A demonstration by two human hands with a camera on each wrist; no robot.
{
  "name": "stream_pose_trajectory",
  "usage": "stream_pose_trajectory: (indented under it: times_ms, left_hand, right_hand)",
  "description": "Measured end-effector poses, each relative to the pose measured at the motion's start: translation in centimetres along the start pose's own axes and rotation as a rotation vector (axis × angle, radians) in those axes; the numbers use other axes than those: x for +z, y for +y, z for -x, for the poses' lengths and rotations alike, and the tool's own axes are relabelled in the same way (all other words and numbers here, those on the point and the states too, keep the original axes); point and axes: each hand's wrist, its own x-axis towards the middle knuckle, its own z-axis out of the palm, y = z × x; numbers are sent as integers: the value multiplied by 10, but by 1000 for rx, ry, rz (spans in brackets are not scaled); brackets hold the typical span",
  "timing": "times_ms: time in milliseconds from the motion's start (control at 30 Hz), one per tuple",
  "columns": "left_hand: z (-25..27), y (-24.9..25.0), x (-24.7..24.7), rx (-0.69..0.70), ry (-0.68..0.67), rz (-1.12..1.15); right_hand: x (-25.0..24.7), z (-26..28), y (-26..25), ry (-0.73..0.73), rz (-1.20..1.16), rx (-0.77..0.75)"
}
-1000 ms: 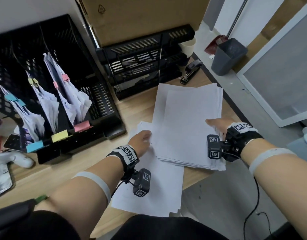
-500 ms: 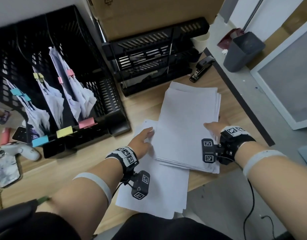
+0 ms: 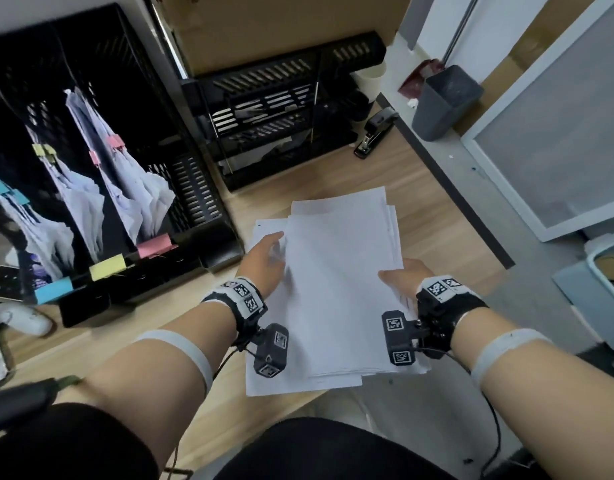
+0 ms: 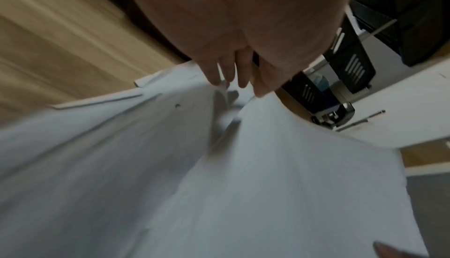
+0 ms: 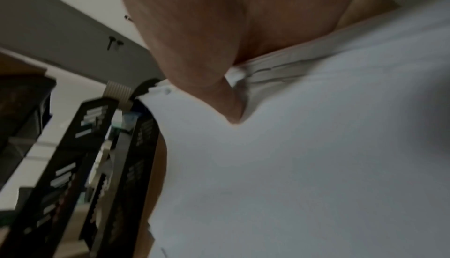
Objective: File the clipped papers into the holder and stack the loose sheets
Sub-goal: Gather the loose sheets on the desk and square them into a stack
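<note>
- Since a second ago the upper stack of loose sheets (image 3: 340, 289) has swung straighter and slid toward the person, so it now covers most of the bottom sheets (image 3: 264, 382).
- Left hand (image 3: 265, 261) sits at the stack's left edge, fingers fairly straight and poked in under the top pile, judging by the left wrist view. It's blurry though, so can't really say if it's gripping.
- Right hand (image 3: 402, 275) has the right edge: thumb on top, fingers hidden underneath, so it looks like a pinch on the stack.
- Clipped papers (image 3: 118, 188) are already standing in the holder (image 3: 208, 209), well off to the left of the left hand.
- What could go wrong, imo: the layers are still fanned at the far edge, so squeezing from both sides might buckle the middle or let a few sheets shoot out.
- Desk edge (image 3: 447, 188) runs close to the right of the right hand, and the near end of the pile already hangs over the desk's front. Push that way and paper goes on the floor.
- Open room is ahead of the hands, before the black trays (image 3: 281, 109) and stapler (image 3: 375, 131).
</note>
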Motion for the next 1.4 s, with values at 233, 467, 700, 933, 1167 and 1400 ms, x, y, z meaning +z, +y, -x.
stream_pose_trajectory:
  times_ms: [233,467,700,933,1167,1400]
  left_hand:
    - [20,-24,-17,-171,88,-192]
    - [17,-24,-13,-297,164,-182]
    - [25,-29,-16,-416,117,-124]
    - [28,-35,-12,-347,-64,79]
    - [31,37,-20,-74,-28,614]
    - [34,112,-42,286,15,661]
  right_hand:
    - [39,11,-15,68,77,36]
    - [73,21,-26,-59,70,103]
    - [90,22,-9,-81,55,30]
    - [55,46,-9,-14,-174,-200]
    - [-4,91,-43,188,-266,-520]
    - [-34,107,-62,327,-637,-610]
